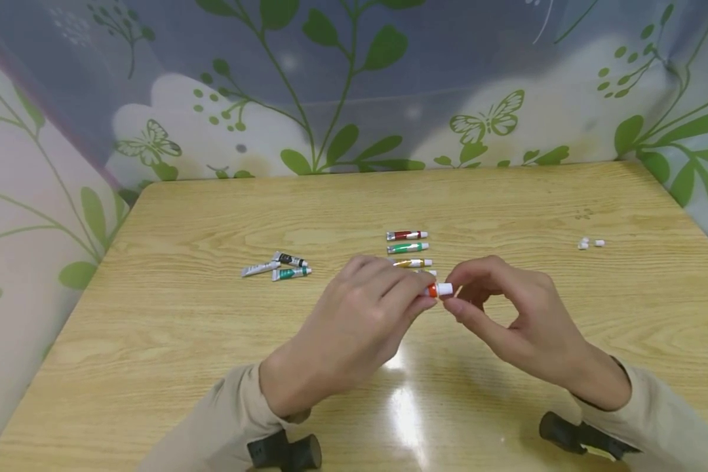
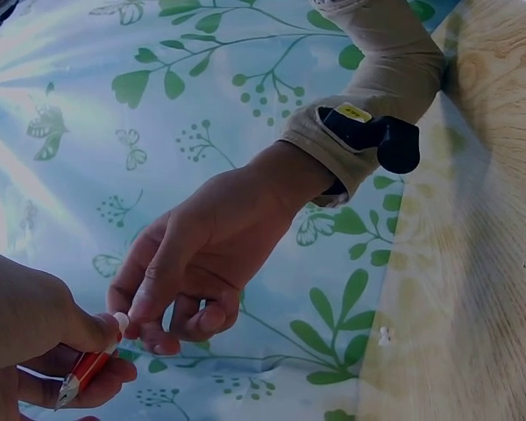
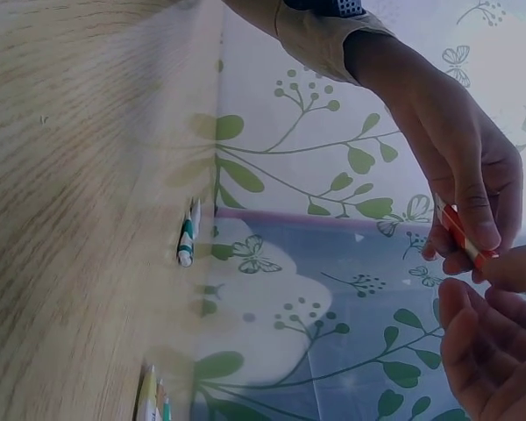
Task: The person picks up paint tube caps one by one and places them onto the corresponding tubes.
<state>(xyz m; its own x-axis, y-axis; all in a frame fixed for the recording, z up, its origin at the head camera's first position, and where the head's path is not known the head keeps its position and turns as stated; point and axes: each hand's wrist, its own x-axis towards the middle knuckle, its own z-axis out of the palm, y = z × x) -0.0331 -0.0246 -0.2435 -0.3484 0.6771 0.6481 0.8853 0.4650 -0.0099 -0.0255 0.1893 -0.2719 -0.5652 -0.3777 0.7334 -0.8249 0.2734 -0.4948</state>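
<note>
Here, left hand point(image 1: 360, 314) grips orange tube point(image 1: 432, 290), right hand point(image 1: 522, 314) at its cap point(image 1: 445, 289), pinch unclear.

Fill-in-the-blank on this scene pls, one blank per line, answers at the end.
1. The left hand holds an orange-red paint tube, and the fingertips of the right hand are at its ____ cap.
2. The loose cluster of tubes on the table contains ____ tubes.
3. In the head view, that cluster lies to the ____ of the row of tubes.
4. Within the row, the farthest tube from the person is coloured ____.

Missing words: white; three; left; red.
</note>
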